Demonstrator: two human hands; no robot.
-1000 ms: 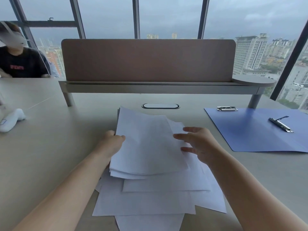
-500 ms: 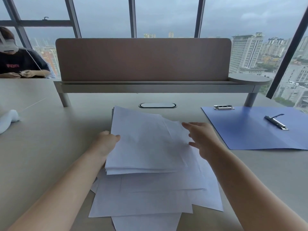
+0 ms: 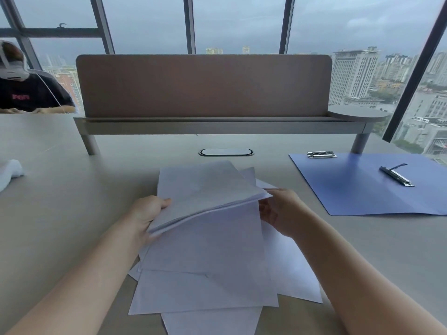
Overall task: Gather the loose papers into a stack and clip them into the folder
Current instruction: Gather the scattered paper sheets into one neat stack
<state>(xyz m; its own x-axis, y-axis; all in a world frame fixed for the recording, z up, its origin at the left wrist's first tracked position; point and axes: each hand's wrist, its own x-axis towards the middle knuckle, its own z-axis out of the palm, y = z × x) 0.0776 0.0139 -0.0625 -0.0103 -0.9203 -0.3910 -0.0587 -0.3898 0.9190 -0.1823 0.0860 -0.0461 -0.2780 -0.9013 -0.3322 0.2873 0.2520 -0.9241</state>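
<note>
A small stack of white papers (image 3: 205,189) is lifted and tilted above the desk, its near edge raised. My left hand (image 3: 147,211) grips the stack's left edge. My right hand (image 3: 278,211) holds its right corner, fingers underneath. Below lie several loose white sheets (image 3: 205,274), fanned out unevenly on the desk. An open blue folder (image 3: 358,189) lies flat at the right, with a metal clip (image 3: 396,176) on its inner face and a second metal clip (image 3: 320,154) at its far left corner.
A brown desk divider (image 3: 203,85) on a raised shelf spans the back. An oval cable port (image 3: 226,152) sits in the desk behind the papers. A white object (image 3: 9,174) lies at the far left. Another person (image 3: 26,93) sits at the back left.
The top stack has been raised off the loose sheets and tilted up. My right hand moved from resting above the papers to gripping the stack's right corner.
</note>
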